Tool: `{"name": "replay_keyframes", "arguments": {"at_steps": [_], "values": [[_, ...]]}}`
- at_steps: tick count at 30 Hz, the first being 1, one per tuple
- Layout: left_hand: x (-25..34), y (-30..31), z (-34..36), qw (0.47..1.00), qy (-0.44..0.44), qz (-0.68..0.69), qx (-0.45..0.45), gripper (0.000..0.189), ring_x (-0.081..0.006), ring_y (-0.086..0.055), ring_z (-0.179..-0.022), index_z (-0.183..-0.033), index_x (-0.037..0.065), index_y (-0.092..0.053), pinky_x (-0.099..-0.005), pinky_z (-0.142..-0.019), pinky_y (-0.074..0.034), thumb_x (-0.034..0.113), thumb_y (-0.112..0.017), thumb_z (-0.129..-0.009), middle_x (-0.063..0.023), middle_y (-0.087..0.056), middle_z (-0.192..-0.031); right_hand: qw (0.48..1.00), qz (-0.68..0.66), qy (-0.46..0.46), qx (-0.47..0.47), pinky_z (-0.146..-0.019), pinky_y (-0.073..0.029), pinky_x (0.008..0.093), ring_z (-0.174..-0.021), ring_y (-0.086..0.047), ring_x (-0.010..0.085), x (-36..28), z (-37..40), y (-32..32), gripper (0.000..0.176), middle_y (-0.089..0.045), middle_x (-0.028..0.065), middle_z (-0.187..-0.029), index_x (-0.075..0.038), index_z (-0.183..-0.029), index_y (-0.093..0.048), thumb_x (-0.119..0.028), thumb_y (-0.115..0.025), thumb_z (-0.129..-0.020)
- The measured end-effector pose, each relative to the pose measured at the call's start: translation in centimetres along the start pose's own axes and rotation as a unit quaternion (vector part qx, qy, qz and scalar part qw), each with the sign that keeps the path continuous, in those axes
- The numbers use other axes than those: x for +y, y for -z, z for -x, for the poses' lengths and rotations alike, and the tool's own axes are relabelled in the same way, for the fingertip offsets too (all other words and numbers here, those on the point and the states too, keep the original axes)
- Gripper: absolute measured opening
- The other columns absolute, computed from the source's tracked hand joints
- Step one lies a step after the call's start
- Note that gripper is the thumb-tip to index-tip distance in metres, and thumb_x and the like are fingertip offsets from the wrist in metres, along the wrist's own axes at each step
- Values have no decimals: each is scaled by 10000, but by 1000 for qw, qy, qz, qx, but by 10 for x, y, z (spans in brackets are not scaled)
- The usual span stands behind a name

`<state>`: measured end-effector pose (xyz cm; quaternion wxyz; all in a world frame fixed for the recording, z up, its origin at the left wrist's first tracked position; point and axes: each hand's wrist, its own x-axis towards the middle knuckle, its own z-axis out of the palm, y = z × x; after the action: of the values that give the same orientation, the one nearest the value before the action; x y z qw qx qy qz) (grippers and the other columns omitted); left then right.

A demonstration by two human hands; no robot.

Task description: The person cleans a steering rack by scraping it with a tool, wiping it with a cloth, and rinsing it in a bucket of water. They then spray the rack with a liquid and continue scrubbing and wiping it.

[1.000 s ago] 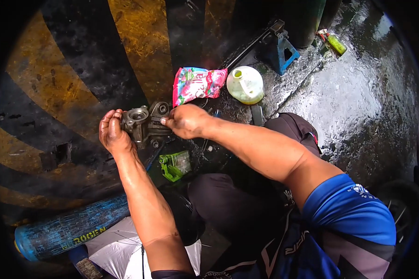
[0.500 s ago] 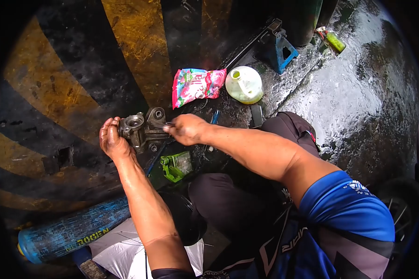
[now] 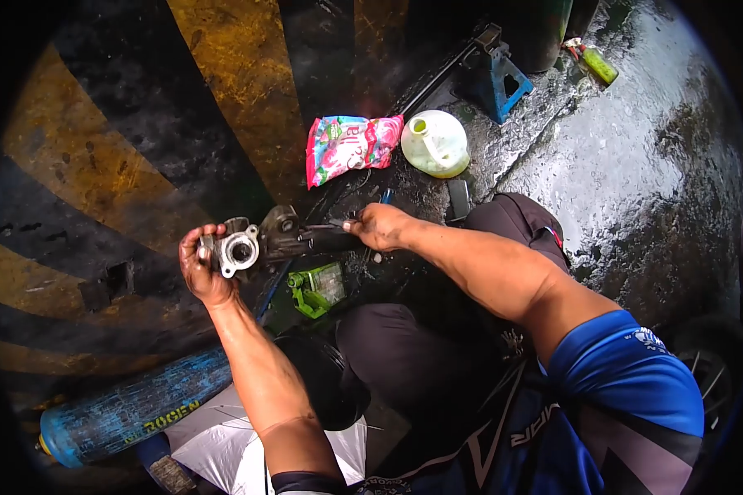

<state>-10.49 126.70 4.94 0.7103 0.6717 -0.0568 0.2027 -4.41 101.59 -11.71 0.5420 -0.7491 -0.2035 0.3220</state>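
Observation:
A greasy metal housing (image 3: pixel 241 249) with a round bored opening faces up at the left of centre. Wrapped round its left end is my left hand (image 3: pixel 202 262). My right hand (image 3: pixel 376 227) is closed in a pinch on a thin dark tool (image 3: pixel 326 226), whose far end reaches the housing's right side. Below the housing lies a cut green plastic container (image 3: pixel 315 289). Above my right hand are a pink and white packet (image 3: pixel 353 150) and a whitish plastic jug (image 3: pixel 435 144).
A blue stand (image 3: pixel 504 87) and a green bottle (image 3: pixel 598 66) are at the upper right. A blue cylinder (image 3: pixel 140 406) lies at the lower left beside a silvery sheet (image 3: pixel 227 445). A striped yellow and black surface (image 3: pixel 66 124) fills the left.
The housing has turned so its round opening faces the camera more directly. My right hand has moved right, away from the housing, and more of the thin tool shows.

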Motion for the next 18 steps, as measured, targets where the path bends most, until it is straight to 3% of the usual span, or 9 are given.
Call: {"name": "replay_keyframes", "arguments": {"at_steps": [2, 4, 7, 10, 12, 14, 16, 17, 18], "values": [[2, -1, 0, 999, 27, 37, -18, 431, -270, -610, -988, -1109, 27, -594, -427, -945, -488, 226, -769, -768, -136, -635, -1031, 991, -72, -51, -99, -710, -480, 405, -736, -609, 361, -36, 15, 6, 497, -641, 223, -745, -8, -820, -689, -453, -511, -952], [6, -14, 1, 999, 30, 11, -19, 461, -274, -607, -996, -1120, 29, -594, -430, -967, -471, 234, -784, -753, -134, -643, -1037, 989, -119, -23, -86, -726, -480, 397, -779, -632, 362, -26, 15, -7, 493, -653, 228, -775, -3, -834, -690, -445, -508, -957], [12, -14, 2, 998, 17, -6, -55, 497, -269, -593, -1027, -1119, 42, -598, -423, -992, -439, 265, -799, -723, -134, -646, -1042, 998, 45, 16, -50, -738, -491, 415, -788, -635, 383, 32, 3, 2, 479, -642, 231, -765, 15, -836, -667, -406, -486, -974], [9, -18, 6, 998, -2, -38, -47, 527, -243, -575, -1005, -1101, 45, -614, -384, -948, -437, 304, -815, -688, -123, -619, -1044, 990, 15, 119, -71, -756, -491, 443, -847, -636, 398, -22, 13, 51, 438, -653, 224, -811, 11, -889, -653, -380, -476, -978], [14, -23, 5, 994, -15, -108, -21, 553, -220, -561, -967, -1063, 41, -635, -349, -894, -432, 369, -833, -664, -107, -592, -1027, 971, 81, 223, -38, -771, -486, 455, -875, -630, 399, -55, 11, 73, 391, -656, 220, -852, -3, -972, -631, -358, -466, -981], [14, -21, -1, 980, -29, -196, -29, 711, -197, -566, -976, -1058, 21, -651, -320, -861, -451, 518, -861, -596, -90, -591, -1033, 945, 205, 237, -95, -809, -484, 460, -939, -630, 386, -97, 24, 101, 351, -675, 178, -921, -73, -1060, -635, -369, -466, -977], [15, -22, 3, 977, -9, -214, 11, 757, -199, -586, -1024, -1100, -2, -647, -321, -906, -464, 489, -885, -576, -95, -613, -1088, 912, 298, 272, -71, -777, -491, 464, -878, -629, 381, -98, 18, 108, 314, -649, 167, -845, -66, -989, -631, -353, -504, -967], [24, -32, 4, 978, 18, -206, 3, 691, -200, -593, -1069, -1164, -21, -619, -324, -955, -461, 325, -889, -630, -109, -621, -1142, 902, 325, 280, -44, -779, -491, 467, -874, -631, 374, -98, 17, 114, 307, -652, 160, -850, -68, -970, -638, -349, -514, -961], [31, -42, 4, 979, 14, -204, 10, 691, -200, -593, -1069, -1164, -21, -619, -324, -955, -461, 325, -889, -630, -109, -621, -1142, 890, 352, 288, -17, -781, -491, 470, -871, -633, 366, -98, 16, 118, 301, -655, 154, -854, -70, -951, -646, -345, -523, -954]]}}
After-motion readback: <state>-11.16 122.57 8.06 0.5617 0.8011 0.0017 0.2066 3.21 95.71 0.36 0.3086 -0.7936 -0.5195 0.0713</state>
